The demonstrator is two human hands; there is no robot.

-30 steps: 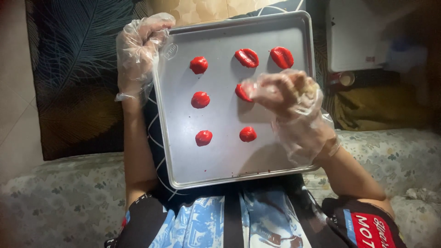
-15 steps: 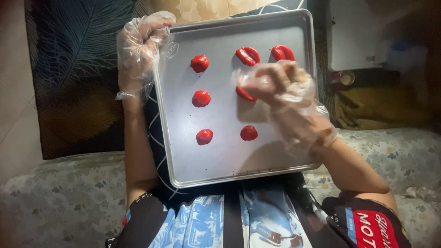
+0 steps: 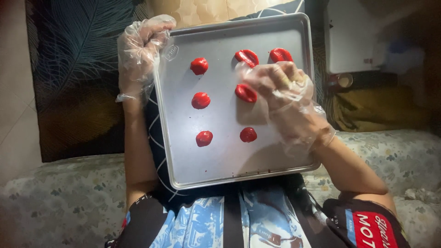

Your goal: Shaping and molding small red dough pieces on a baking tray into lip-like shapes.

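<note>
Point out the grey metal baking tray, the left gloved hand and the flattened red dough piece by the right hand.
grey metal baking tray [image 3: 220,156], head view, bare floor
left gloved hand [image 3: 140,50], head view, knuckles
flattened red dough piece [image 3: 246,93], head view, centre

My right hand [image 3: 281,87] covered part of the red dough piece [image 3: 246,93] under my fingertips, so I could not tell whether I pinched it or only touched it. That hand also hid the tray [image 3: 220,156] surface beneath it. My left hand [image 3: 140,53] wrapped the tray's corner, hiding the rim there. Below both wrists, my lap was cut off by the bottom edge.
</note>
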